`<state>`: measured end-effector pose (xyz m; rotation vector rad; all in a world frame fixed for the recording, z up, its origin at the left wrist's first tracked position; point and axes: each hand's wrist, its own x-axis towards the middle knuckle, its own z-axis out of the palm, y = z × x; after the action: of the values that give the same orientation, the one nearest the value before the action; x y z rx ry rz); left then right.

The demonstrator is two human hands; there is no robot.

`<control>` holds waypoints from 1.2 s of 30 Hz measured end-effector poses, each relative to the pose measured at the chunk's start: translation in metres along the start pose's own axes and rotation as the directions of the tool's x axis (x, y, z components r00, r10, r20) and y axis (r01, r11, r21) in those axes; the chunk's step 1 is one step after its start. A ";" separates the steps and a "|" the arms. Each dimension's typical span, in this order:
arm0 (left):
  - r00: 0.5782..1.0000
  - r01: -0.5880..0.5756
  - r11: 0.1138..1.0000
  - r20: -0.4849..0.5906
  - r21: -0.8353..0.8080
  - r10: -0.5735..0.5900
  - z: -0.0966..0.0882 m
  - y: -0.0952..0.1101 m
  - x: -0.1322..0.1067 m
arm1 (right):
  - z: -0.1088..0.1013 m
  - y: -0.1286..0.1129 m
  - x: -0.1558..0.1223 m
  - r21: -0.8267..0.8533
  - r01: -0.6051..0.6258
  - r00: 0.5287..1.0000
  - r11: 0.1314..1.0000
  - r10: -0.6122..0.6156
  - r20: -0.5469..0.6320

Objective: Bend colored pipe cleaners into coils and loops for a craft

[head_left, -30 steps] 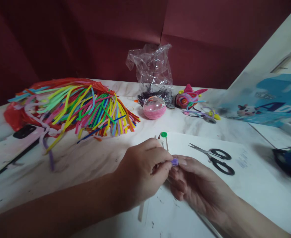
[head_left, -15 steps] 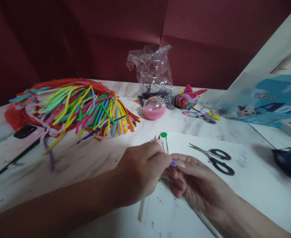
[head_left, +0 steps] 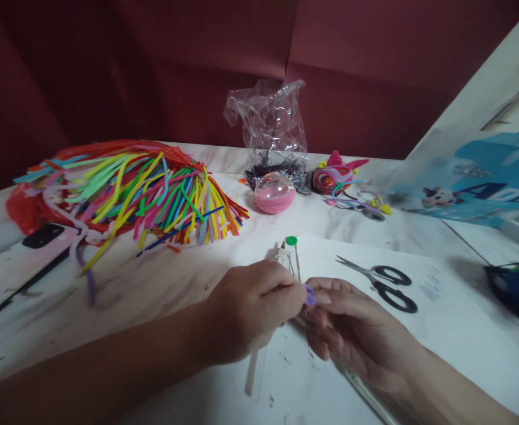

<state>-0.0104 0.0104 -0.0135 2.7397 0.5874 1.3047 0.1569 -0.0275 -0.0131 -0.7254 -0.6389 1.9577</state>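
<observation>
Between my two hands is a small purple curl of pipe cleaner (head_left: 309, 294), held at the fingertips. My left hand (head_left: 253, 307) is closed, its thumb and forefinger pinching the curl's left side. My right hand (head_left: 361, 330) pinches the other side between thumb and forefinger, with its lower fingers curled loosely beneath. Just beyond the fingers, a flat green disc (head_left: 291, 241) tops a thin pale stem. Beside it shows the tip of what looks like a glue gun (head_left: 282, 254), mostly hidden behind my left hand.
Black-handled scissors (head_left: 381, 282) lie on white paper to the right. Bundled colourful pipe cleaners (head_left: 166, 200) and a phone (head_left: 42, 248) are at left. Behind stand a pink-wrapped clear ball (head_left: 274, 193), a clear plastic bag (head_left: 272, 118) and a pink yarn-covered figure (head_left: 334, 176).
More of the purple curl shows between my fingertips, and it looks more looped. My right hand's lower fingers have shifted slightly to the right.
</observation>
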 end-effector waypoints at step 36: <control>0.425 0.834 -0.104 0.752 -0.541 -0.504 -0.006 0.006 0.026 | -0.005 -0.007 -0.002 -0.383 0.109 0.989 0.917 -0.137 -0.046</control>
<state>0.0015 0.0134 0.0111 1.1656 0.7646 0.4993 0.1647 -0.0253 -0.0112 -0.9624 -1.0125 1.7001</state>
